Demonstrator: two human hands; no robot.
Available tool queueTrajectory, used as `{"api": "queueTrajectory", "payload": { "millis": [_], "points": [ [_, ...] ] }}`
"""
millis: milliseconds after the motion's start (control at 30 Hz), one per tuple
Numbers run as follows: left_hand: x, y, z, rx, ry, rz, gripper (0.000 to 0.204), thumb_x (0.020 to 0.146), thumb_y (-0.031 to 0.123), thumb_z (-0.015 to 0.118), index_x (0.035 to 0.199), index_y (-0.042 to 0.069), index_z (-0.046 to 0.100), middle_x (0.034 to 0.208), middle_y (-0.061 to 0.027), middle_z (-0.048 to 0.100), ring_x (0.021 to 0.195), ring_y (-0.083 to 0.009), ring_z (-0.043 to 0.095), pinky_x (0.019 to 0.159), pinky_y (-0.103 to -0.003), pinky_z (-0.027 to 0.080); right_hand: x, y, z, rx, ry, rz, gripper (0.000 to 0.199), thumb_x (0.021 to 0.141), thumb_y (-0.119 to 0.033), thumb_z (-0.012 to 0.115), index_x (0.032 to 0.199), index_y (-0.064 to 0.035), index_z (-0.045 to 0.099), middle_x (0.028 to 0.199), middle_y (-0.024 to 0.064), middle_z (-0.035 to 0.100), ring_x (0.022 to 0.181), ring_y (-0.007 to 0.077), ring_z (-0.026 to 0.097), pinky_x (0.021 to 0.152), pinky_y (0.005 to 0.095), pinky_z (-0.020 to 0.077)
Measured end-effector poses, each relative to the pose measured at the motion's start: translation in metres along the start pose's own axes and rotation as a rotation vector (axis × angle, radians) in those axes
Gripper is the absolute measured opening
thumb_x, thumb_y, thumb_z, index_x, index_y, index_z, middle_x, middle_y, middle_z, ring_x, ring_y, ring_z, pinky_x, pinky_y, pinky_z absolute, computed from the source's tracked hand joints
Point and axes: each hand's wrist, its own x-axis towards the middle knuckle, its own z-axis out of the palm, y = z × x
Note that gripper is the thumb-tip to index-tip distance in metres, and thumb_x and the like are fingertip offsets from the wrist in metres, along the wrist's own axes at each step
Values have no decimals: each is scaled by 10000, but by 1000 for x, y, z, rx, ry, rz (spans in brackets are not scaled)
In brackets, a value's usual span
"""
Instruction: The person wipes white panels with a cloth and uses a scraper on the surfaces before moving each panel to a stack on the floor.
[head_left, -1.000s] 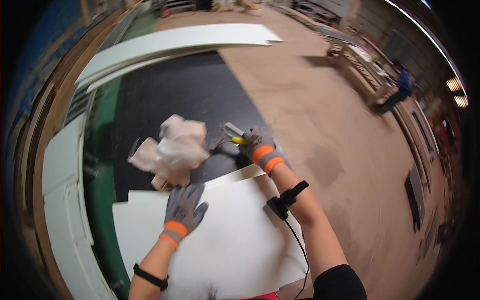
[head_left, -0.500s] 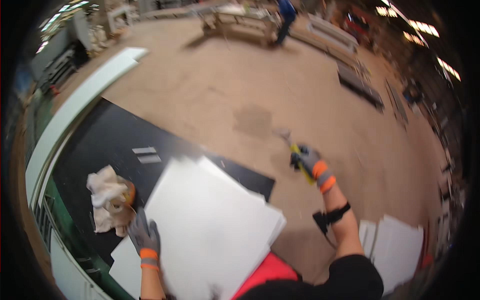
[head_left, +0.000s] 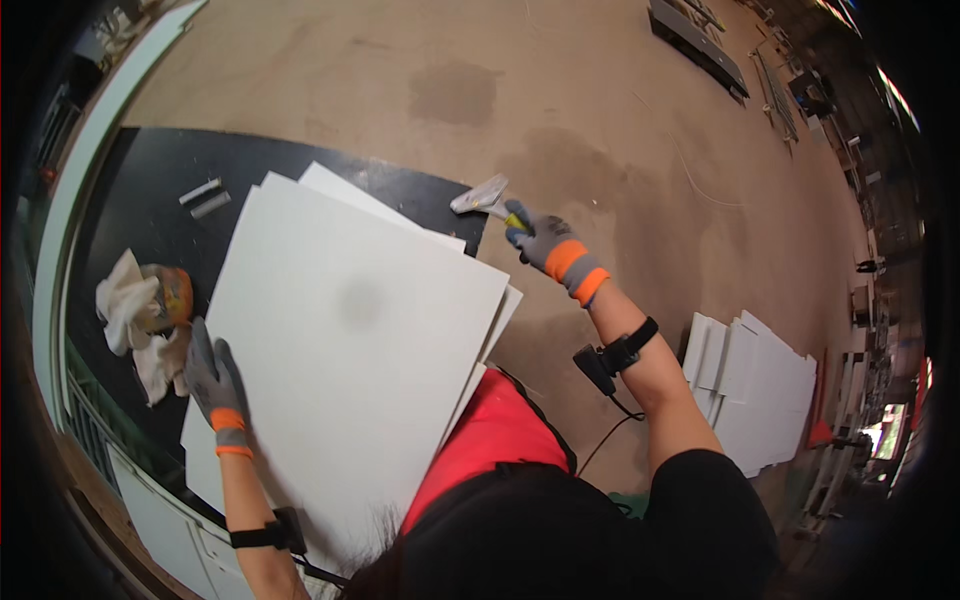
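One yellow-handled, silver-headed scraper (head_left: pixel 485 197); flat white panels (head_left: pixel 355 345)
Right hand (head_left: pixel 544 241) grips scraper; left hand (head_left: pixel 213 380), outstretched, seemingly empty, best steadies panels.

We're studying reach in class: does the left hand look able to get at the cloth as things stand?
Probably yes: the left hand is open, right beside the cloth, and nothing visible blocks the way. Whether they touch is unclear.
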Motion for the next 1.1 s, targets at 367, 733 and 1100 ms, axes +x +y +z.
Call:
{"api": "queueTrajectory", "payload": {
  "millis": [367, 733, 1100],
  "points": [
    [-1, -5, -5, 0, -23, -50, 495, 1006, 326, 450, 1414, 47, 455, 1389, -146, 530, 1290, -307, 488, 1078, -385, 361, -161, -87, -31, 46, 139, 31, 606, 854, -156, 574, 1438, -159, 417, 960, 160, 639, 820, 278, 654, 712, 409, 519],
    [-3, -6, -2, -3, -37, -37, 508, 1012, 354, 437, 1427, 61, 444, 1416, -134, 510, 1324, -296, 455, 1105, -389, 335, -144, -120, -41, -512, -292, 134, 583, 947, -294, 468, 1504, -288, 297, 1057, 142, 597, 851, 327, 652, 721, 439, 538],
    [-3, -17, 4, -151, -36, -90, 459, 1035, 242, 436, 1417, -11, 424, 1450, -173, 463, 1338, -276, 439, 1105, -354, 336, -124, -129, -52, -556, -378, 112, 559, 958, -291, 452, 1496, -228, 314, 1032, 168, 621, 823, 361, 656, 701, 465, 535]
  ]
}}
